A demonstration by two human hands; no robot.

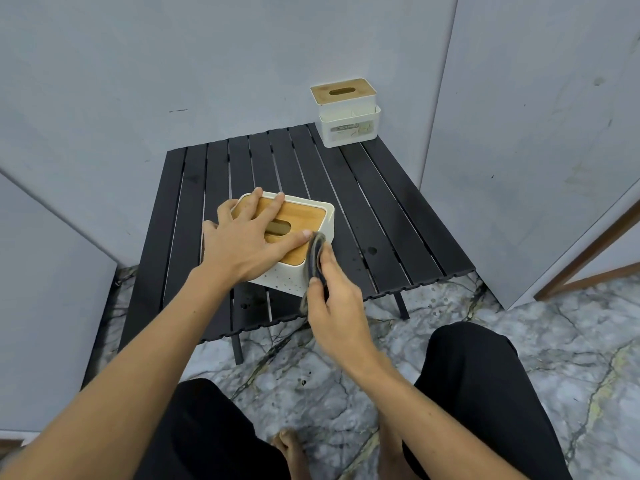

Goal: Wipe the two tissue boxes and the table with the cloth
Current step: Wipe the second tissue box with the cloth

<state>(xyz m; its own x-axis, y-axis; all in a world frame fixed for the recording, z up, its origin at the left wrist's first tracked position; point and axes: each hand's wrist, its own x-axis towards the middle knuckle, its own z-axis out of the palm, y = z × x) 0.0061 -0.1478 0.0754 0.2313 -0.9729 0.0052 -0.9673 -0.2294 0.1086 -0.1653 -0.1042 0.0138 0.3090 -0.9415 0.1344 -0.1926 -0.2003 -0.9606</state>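
Right hand [334, 306] grip clamps cloth [316, 258] (partly hidden) against box [298, 233]; left hand [242, 244] splayed atop.

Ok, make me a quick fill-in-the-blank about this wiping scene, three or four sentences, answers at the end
1. The left hand rests with spread fingers on the near tissue box's ____ lid.
2. The right hand grips the dark ____ against that box's side.
3. The far tissue box stands at the table's far ____ corner.
4. The table's top is made of black ____.

Missing words: wooden; cloth; right; slats
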